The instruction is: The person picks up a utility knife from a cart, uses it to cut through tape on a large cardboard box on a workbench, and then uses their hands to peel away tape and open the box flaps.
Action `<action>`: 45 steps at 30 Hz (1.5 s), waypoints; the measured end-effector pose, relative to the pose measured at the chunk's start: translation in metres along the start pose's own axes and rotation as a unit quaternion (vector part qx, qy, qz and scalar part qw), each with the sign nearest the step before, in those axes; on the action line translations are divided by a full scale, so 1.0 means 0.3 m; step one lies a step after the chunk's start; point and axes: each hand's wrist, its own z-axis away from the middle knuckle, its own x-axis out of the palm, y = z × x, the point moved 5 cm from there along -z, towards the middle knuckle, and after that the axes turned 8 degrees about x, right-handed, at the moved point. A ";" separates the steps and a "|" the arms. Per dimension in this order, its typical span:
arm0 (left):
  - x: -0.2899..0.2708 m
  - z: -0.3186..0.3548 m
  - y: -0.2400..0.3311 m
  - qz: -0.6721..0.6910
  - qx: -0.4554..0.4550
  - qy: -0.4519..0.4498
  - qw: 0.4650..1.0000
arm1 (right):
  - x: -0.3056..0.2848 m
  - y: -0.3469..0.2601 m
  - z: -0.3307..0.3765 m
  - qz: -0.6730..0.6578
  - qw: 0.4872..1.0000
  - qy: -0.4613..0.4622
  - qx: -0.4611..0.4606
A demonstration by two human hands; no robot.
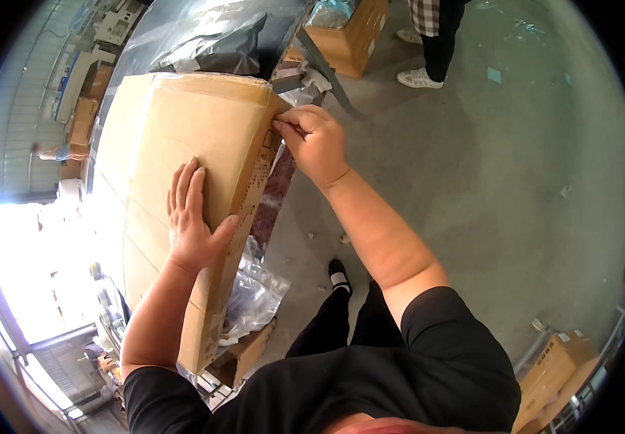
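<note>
A long brown cardboard box [160, 130] lies on a work surface in front of me, its top panel facing up and printed markings along its right side. My left hand [195, 220] rests flat on the top panel, fingers stretched out and thumb near the right edge. At the far right corner of the box, my right hand [314, 141] has thumb and fingers pinched together against the side. What lies between those fingertips, if anything, is too small to make out.
Beyond the box lies dark plastic wrapping [214, 43]. Crumpled clear plastic [254, 293] hangs below its near right side, above an open carton [243, 354]. Another carton [348, 43] stands at the far side, near a person's shoes [421, 77]. More cartons [555, 376] stand at the lower right.
</note>
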 end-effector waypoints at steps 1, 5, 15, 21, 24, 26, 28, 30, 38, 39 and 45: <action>0.001 0.003 0.003 0.001 0.002 0.003 1.000 | 0.008 0.012 0.014 -0.004 0.997 -0.022 0.067; 0.000 0.009 -0.002 -0.002 0.008 -0.016 1.000 | 0.052 0.028 0.123 -0.162 0.911 -0.117 0.362; 0.001 0.006 -0.004 0.000 0.023 0.002 1.000 | 0.027 -0.110 0.159 0.005 0.988 -0.054 0.148; -0.001 0.008 -0.005 0.005 -0.003 0.014 1.000 | 0.028 -0.148 0.139 0.061 0.988 -0.049 0.136; -0.004 0.004 -0.010 0.005 -0.011 0.020 1.000 | 0.038 -0.166 0.125 0.109 0.977 -0.074 0.165; -0.013 0.002 -0.002 0.004 -0.015 0.023 1.000 | 0.046 -0.166 0.113 0.171 0.963 -0.101 0.184; -0.018 0.003 -0.001 0.007 -0.022 0.023 0.999 | 0.047 -0.184 0.098 0.191 0.960 -0.120 0.164; -0.023 -0.001 0.003 0.015 -0.025 0.032 0.999 | 0.052 -0.178 0.095 0.196 0.956 -0.139 0.166; -0.025 0.008 0.007 0.021 -0.011 0.036 0.999 | 0.058 -0.147 0.096 0.140 0.966 -0.140 0.164; -0.028 0.008 0.007 0.021 -0.010 0.035 0.999 | 0.059 -0.145 0.097 0.123 0.966 -0.146 0.172; -0.028 -0.001 0.016 0.012 -0.010 0.023 1.000 | 0.031 -0.051 0.119 -0.040 0.938 -0.147 0.310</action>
